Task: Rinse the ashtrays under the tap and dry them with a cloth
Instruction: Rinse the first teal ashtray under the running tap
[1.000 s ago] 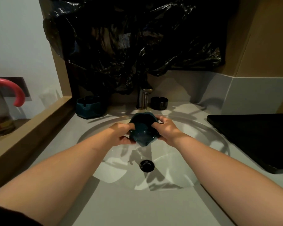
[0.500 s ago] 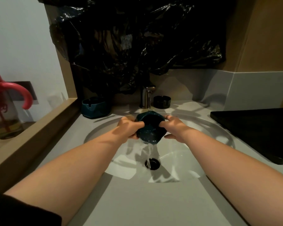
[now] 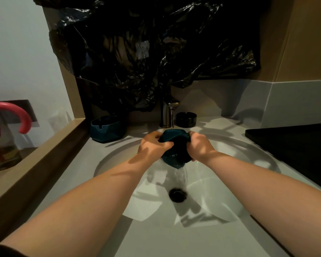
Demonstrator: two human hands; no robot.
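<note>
The person is holding the teal ashtray [image 3: 174, 154] over the sink [image 3: 245, 145], directly under the tap [image 3: 168, 114]. The water stream [image 3: 172, 120] is landing on its far rim and spilling off its near, lower edge toward the drain [image 3: 178, 195]. It is being tilted toward the person, probably so that water sweeps through the bowl and pours out instead of pooling.

The left hand [image 3: 152, 146] is gripping the ashtray's left side, with its fingers [image 3: 166, 145] curled over the rim. The right hand [image 3: 201, 148] is clasping the right side in the same way. The ashtray is sitting between the two sets of fingers and touching both.

A second teal ashtray [image 3: 107, 127] and a black ashtray [image 3: 186, 119] are sitting on the desk [image 3: 137, 238], one on either side of the tap. I cannot tell whether they have been rinsed.
</note>
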